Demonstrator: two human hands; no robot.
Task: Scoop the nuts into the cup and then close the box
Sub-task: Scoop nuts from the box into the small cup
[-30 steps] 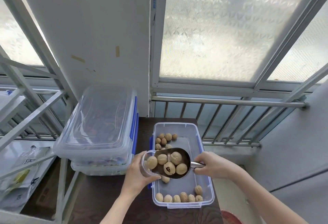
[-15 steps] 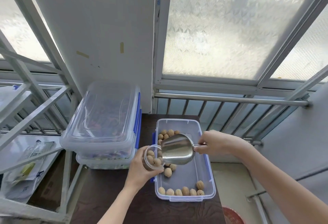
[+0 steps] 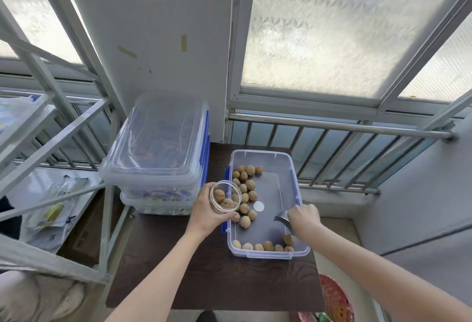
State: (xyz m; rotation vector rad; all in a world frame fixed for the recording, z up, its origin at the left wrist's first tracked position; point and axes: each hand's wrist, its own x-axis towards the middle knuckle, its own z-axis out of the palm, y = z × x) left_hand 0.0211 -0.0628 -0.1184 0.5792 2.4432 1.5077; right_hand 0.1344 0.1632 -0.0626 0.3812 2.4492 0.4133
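Note:
An open clear plastic box point(image 3: 265, 153) with blue clips sits on a dark wooden table point(image 3: 214, 281). Several walnuts point(image 3: 245, 195) lie along its left side and near edge. My left hand point(image 3: 207, 210) holds a clear plastic cup point(image 3: 225, 196) at the box's left rim, with a few walnuts inside it. My right hand point(image 3: 302, 218) grips a metal scoop point(image 3: 282, 218) lowered inside the box near its right wall; the hand hides most of the scoop.
Two stacked, lidded clear boxes point(image 3: 158, 148) stand to the left of the open box. A metal railing point(image 3: 339, 127) and frosted windows run behind the table. A metal rack point(image 3: 51, 127) with bags stands at the left. A red basket point(image 3: 334, 298) sits below right.
The scoop tipped its walnuts into the cup, then my right hand swung it right and down into the box. The cup now holds walnuts and has tilted more upright.

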